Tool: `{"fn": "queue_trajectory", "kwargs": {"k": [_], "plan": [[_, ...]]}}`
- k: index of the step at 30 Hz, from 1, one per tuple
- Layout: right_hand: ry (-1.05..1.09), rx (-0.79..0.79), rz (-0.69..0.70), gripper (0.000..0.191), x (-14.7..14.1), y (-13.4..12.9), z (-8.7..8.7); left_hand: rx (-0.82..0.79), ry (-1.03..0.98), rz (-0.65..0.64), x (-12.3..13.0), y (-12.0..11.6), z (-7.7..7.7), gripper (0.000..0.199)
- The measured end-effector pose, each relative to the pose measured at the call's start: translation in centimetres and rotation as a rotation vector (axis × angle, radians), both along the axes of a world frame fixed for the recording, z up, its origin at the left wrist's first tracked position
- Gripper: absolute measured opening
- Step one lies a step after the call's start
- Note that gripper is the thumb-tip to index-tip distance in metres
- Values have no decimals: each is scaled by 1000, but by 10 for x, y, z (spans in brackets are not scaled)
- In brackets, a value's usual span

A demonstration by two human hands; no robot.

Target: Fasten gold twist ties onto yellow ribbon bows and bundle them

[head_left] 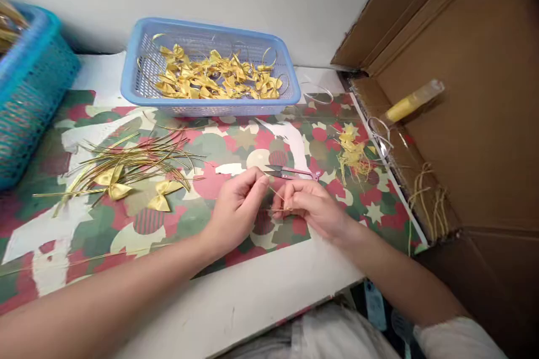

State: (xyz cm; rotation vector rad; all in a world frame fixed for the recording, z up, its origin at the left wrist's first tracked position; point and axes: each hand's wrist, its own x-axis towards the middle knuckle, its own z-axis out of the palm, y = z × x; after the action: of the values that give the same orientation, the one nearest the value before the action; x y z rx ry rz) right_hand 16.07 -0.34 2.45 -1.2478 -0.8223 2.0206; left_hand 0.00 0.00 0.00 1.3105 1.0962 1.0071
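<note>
Between my hands runs a thin golden cord (275,192). My left hand (236,207) is closed, thumb pressed against the bent fingers, pinching one stretch of the cord. My right hand (315,205) pinches the cord lower down, near the fingertips; its exact hold is partly hidden. Just behind the hands lies a pair of small scissors (290,171) with dark blades and a pink handle. To the left are a loose pile of gold cords (138,156) and two gold ribbon bows, one tied on a cord (112,184), the other lying separately (162,195).
At the back, a blue basket (145,100) holds many gold bows with looped cords. A teal basket (36,90) stands far left. Yellow scraps (353,151) lie right, near a cardboard wall (458,95) with a yellow tube (415,102) and hanging cords (429,202). Patterned paper covers the table.
</note>
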Motion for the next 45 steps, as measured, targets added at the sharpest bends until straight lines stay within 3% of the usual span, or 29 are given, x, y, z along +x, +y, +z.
{"fn": "queue_trajectory", "kwargs": {"k": [45], "plan": [[36, 45, 96, 9, 11, -2, 1, -167, -41, 119, 3, 5, 12, 30]]}}
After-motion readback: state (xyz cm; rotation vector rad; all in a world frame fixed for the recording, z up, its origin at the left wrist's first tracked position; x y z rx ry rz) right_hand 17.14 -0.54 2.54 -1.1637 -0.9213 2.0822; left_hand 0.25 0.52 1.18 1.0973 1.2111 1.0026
